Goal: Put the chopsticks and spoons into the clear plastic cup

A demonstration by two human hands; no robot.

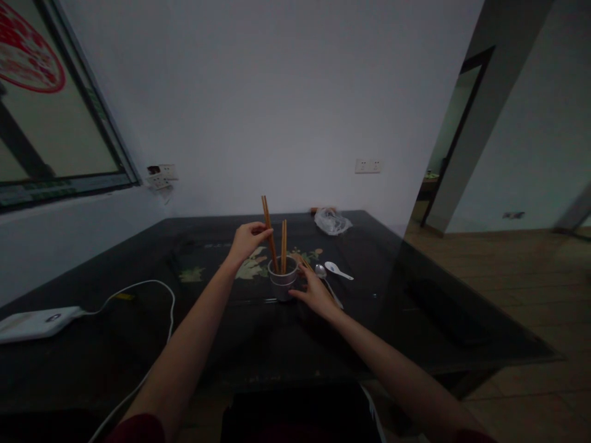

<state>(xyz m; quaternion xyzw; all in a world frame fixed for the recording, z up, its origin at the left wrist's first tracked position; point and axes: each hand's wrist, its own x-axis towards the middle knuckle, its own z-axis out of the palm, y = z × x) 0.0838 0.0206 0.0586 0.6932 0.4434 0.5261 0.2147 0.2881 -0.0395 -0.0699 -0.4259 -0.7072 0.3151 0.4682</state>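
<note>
My left hand (250,239) pinches a pair of wooden chopsticks (268,218) near their middle; their lower ends are inside a grey cylindrical cup (282,288). A second pair of chopsticks (284,237) stands upright in the same cup. Curled against the cup's right side is my right hand (317,296), thumb toward the front and fingers behind. Just beyond that hand lie a metal spoon (321,271) and a white soup spoon (339,271). More chopsticks (305,263) show partly behind my right fingers, the rest of them hidden.
The dark table (221,344) has a flower pattern under the cup. A crumpled clear plastic bag (331,223) lies at the back by the wall. On the left, a white device (39,324) trails a white cable (172,307) beside my left forearm. A dark flat object (446,311) lies right.
</note>
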